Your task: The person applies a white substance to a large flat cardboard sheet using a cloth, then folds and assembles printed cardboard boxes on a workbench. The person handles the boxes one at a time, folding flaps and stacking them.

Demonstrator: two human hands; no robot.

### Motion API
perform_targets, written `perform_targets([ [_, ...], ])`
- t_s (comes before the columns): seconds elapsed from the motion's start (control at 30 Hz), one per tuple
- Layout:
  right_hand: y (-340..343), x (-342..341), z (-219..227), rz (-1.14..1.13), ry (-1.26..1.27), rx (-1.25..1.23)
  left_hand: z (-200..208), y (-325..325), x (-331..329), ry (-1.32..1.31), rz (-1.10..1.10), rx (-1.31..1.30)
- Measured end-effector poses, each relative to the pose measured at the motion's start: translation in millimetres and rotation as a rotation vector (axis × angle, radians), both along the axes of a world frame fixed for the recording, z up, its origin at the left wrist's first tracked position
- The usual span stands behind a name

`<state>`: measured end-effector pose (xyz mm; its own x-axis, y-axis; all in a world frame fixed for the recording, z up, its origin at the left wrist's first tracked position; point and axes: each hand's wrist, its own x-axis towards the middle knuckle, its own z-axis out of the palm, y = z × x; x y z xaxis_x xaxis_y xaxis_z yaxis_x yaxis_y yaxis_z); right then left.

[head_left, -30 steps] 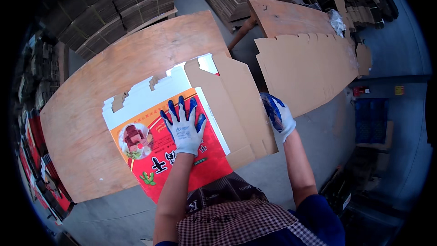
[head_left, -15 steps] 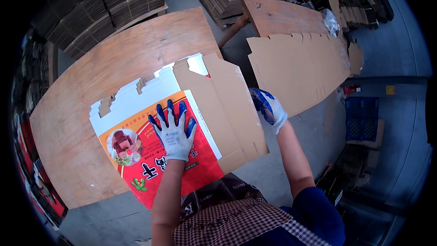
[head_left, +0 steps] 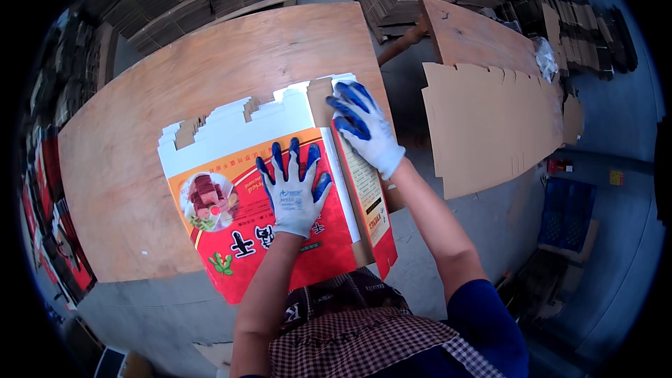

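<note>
A flat cardboard box blank [head_left: 336,241], printed red and orange with a food picture and white end flaps, lies on the wooden table. My left hand [head_left: 297,192], in a white glove with blue fingertips, rests flat on its red face, fingers spread. Along the right side a narrow printed side panel [head_left: 365,196] is folded up and over toward the middle. My right hand [head_left: 367,129], gloved the same way, is at the far end of this panel, its fingers stretched and apart against the cardboard. The panel's far end is partly hidden beneath that hand.
The wooden table [head_left: 126,189] extends left and beyond the blank. To the right, plain brown cardboard sheets [head_left: 493,126] lie on another wooden board [head_left: 483,35]. Stacks of flat cardboard [head_left: 168,3] stand at the back. A blue plastic crate [head_left: 567,213] is on the floor at right.
My right hand has moved left and away from me, folding the right-hand panel over so its printed side shows. My left hand remains flat on the red face.
</note>
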<state>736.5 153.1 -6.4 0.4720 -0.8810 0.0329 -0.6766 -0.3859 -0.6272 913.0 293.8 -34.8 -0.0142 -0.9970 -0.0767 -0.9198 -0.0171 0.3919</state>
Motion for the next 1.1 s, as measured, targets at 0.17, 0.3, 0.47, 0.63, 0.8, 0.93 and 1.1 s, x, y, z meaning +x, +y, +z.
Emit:
perform_targets([
  [0.17, -12.3, 16.1, -17.9, 0.142, 0.245, -0.178, 1.3, -0.2, 1.6, -0.014, 0.004, -0.006],
  [0.3, -12.0, 19.5, -22.2, 0.155, 0.255, -0.194, 0.5, -1.1, 3.0, -0.022, 0.008, -0.007],
  [0.47, -11.3, 19.7, -22.1, 0.148, 0.308, -0.194, 3.0, -2.8, 3.0, -0.012, -0.002, 0.006],
  [0.63, 8.7, 33.5, -24.6, 0.053, 0.41, -0.238, 0.7, -3.0, 2.1, -0.019, -0.002, -0.008],
  [0.8, 27.7, 64.5, -39.5, -0.119, 0.572, -0.288, -4.4, -1.7, 0.9, -0.059, 0.0, 0.001],
  [0.93, 42.6, 61.5, -38.6, -0.188, 0.556, -0.331, -3.8, -1.4, 2.5, -0.069, 0.007, -0.017],
  [1.1, 105.3, 41.7, -38.7, -0.236, 0.603, -0.291, -2.2, -2.0, 2.5, -0.066, 0.02, -0.034],
])
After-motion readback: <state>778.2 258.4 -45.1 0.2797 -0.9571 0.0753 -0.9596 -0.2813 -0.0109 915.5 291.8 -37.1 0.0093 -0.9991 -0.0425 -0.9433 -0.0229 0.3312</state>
